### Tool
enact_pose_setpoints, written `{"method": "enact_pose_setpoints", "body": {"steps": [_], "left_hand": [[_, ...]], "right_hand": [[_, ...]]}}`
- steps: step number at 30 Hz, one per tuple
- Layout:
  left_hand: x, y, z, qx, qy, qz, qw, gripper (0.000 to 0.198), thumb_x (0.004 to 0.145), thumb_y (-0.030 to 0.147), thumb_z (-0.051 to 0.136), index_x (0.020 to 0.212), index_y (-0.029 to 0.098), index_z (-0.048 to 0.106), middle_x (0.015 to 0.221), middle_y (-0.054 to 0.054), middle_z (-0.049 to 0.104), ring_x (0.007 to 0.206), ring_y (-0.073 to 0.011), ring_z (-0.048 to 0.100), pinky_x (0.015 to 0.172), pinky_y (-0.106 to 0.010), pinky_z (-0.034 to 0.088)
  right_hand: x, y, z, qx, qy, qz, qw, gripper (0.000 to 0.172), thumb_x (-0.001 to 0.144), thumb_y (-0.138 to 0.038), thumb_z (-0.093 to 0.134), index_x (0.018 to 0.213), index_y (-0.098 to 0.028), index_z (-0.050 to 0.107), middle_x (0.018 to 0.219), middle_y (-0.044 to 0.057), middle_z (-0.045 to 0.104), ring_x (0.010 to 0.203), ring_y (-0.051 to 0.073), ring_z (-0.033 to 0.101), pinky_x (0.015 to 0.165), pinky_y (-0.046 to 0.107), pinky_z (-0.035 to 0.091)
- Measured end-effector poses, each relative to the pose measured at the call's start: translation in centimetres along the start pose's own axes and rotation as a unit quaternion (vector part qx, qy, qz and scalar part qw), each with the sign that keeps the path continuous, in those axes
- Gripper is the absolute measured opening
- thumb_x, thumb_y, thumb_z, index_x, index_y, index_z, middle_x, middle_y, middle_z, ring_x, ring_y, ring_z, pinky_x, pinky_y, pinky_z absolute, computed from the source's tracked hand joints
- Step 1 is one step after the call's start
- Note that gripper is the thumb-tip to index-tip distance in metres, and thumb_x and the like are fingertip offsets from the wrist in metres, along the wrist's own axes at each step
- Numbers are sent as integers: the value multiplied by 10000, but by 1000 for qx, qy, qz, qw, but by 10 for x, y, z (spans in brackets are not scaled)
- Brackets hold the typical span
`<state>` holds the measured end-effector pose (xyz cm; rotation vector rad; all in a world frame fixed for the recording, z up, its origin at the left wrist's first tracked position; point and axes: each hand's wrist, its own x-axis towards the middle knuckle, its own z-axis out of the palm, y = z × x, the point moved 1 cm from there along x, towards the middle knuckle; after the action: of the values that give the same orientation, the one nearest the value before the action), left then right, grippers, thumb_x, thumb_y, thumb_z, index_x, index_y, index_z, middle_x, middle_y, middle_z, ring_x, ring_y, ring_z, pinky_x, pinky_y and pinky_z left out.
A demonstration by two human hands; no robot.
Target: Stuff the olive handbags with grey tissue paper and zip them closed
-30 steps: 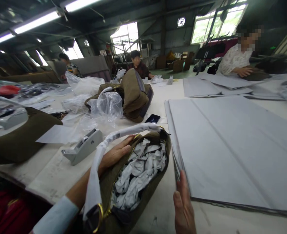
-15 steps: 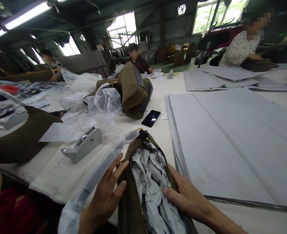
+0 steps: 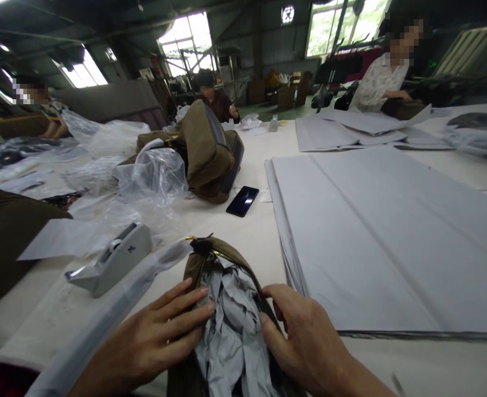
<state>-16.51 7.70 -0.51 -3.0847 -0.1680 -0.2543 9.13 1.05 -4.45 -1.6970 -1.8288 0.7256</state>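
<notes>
A brown fabric bag (image 3: 189, 273) stands before me with its gold-toothed zipper undone. Crumpled grey paper (image 3: 231, 325) fills its mouth. My left hand (image 3: 161, 331) lies with fingers stretched over the bag's left rim, fingertips on the paper. My right hand (image 3: 309, 331) pinches the right rim, thumb on the inner side and the other fingers outside. From the far end of the bag, a strap wrapped in whitish plastic (image 3: 115, 309) runs down to the left, passing beside my left hand. The lower part of the bag is out of frame.
A grey tape dispenser (image 3: 115, 259) stands left, near clear plastic bags (image 3: 152, 176). Another brown bag (image 3: 206, 154) and a black phone (image 3: 242, 201) lie ahead. A stack of large grey paper sheets (image 3: 384, 242) covers the right side. Several people are around the table.
My left hand has moved from the bag's outer side onto its rim and the paper. My right hand now grips the right rim. The view has shifted right.
</notes>
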Motion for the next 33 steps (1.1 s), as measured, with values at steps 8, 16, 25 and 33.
{"method": "enact_pose_setpoints", "body": {"steps": [8, 16, 25, 33], "left_hand": [[51, 2, 23, 8, 5, 59, 998, 156, 833, 136, 543, 834, 264, 632, 1319, 21, 550, 1324, -256, 373, 1132, -513, 255], [76, 8, 39, -72, -13, 19, 997, 220, 837, 132, 387, 885, 183, 596, 1095, -137, 633, 919, -243, 616, 806, -409, 480], [80, 20, 47, -82, 137, 13, 987, 114, 885, 205, 517, 827, 184, 613, 904, -65, 673, 907, -190, 604, 932, -393, 446], [89, 47, 29, -114, 26, 151, 982, 225, 891, 152, 430, 870, 204, 647, 1059, -21, 686, 993, -201, 613, 1079, -427, 374]], "right_hand": [[11, 3, 12, -58, -104, -71, 990, 153, 847, -121, 369, 811, -175, 507, 736, 65, 634, 640, 186, 600, 554, 271, 334], [16, 14, -15, 39, -79, -32, 996, 207, 883, -218, 405, 678, -193, 418, 592, -11, 504, 540, 107, 476, 526, 219, 299], [17, 13, -11, 39, -133, -43, 989, 148, 836, -193, 469, 690, -169, 478, 582, -25, 492, 530, 79, 420, 515, 203, 266], [9, 9, -22, 6, -124, -31, 992, 135, 858, -238, 482, 748, -174, 525, 577, -32, 497, 524, 84, 430, 499, 213, 247]]}}
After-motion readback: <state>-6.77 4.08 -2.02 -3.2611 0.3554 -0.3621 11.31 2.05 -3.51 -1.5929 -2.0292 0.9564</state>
